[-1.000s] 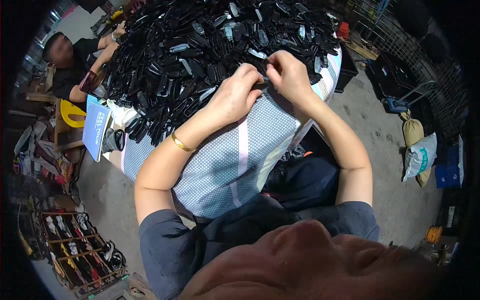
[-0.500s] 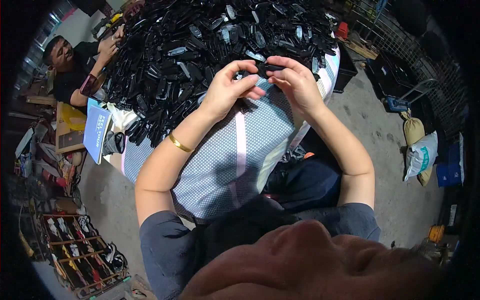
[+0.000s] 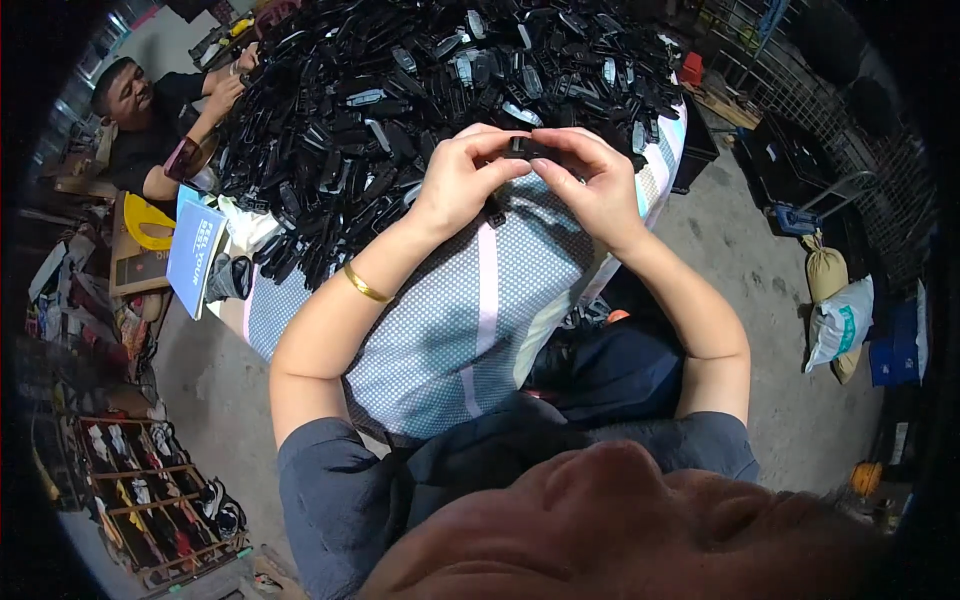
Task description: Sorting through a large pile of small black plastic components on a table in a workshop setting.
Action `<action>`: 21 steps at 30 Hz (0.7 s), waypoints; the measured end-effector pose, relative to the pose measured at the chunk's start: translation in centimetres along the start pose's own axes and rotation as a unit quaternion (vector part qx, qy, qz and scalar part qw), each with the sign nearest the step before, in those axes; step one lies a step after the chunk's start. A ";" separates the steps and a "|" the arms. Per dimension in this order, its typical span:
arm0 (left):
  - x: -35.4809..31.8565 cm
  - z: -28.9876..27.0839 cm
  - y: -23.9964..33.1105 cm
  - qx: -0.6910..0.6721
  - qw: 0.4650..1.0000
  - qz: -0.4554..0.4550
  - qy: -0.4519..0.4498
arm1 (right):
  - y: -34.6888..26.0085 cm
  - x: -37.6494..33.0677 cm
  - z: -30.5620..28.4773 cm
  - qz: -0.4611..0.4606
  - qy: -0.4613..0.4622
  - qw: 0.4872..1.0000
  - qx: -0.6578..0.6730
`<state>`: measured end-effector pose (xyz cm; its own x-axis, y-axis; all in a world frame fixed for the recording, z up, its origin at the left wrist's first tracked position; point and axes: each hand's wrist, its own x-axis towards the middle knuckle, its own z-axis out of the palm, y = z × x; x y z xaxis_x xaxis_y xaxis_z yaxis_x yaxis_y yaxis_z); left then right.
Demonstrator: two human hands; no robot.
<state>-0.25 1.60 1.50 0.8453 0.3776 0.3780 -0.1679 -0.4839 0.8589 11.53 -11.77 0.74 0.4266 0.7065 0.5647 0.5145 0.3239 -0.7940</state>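
Observation:
Between the fingertips of both hands is a small black plastic piece (image 3: 518, 148); its exact kind is too small to tell. My left hand (image 3: 468, 180) pinches its left side with thumb and forefinger, and my right hand (image 3: 592, 180) pinches the right side. Just beyond them spreads a large heap of black plastic pieces (image 3: 340, 140), long and rounded, several with glossy or greyish faces. Below my hands lies the checked grey-and-white cloth (image 3: 430, 340) with pink stripes. Another small black piece (image 3: 494, 212) rests on it near my left wrist.
At the far left a co-worker (image 3: 140, 110) reaches into the heap. A blue-covered book (image 3: 196, 255) stands at the cloth's left edge. A wooden rack (image 3: 150, 490) is on the floor at lower left. Sacks (image 3: 838, 310) and a dark crate (image 3: 695, 150) stand to the right.
My hands have come together: the black piece, earlier in the right fingers alone with the left hand apart, is now pinched by both. The co-worker's hands have shifted slightly.

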 end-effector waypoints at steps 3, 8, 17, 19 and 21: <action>-0.2 0.0 0.0 -0.046 0.998 -0.042 0.018 | -0.1 0.1 0.1 0.005 -0.003 1.000 -0.011; -0.7 1.0 0.6 -0.137 0.986 -0.069 0.070 | 0.8 -0.1 0.6 -0.069 0.033 0.993 -0.086; -0.4 1.1 0.7 -0.229 0.969 -0.026 0.094 | 0.9 0.3 0.8 -0.098 0.046 0.990 -0.092; -0.1 0.4 0.4 -0.284 0.958 -0.016 0.034 | 1.0 0.4 -0.1 0.124 -0.110 0.985 0.055; 0.1 0.0 0.1 -0.293 0.955 -0.036 0.007 | 1.1 0.1 0.1 0.143 -0.123 0.976 0.105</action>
<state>-0.13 1.59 1.60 0.8589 0.4057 0.3127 -0.3689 0.0665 0.9271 12.09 -11.30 -0.07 0.3253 0.9087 0.2615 0.2248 0.1943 -0.9548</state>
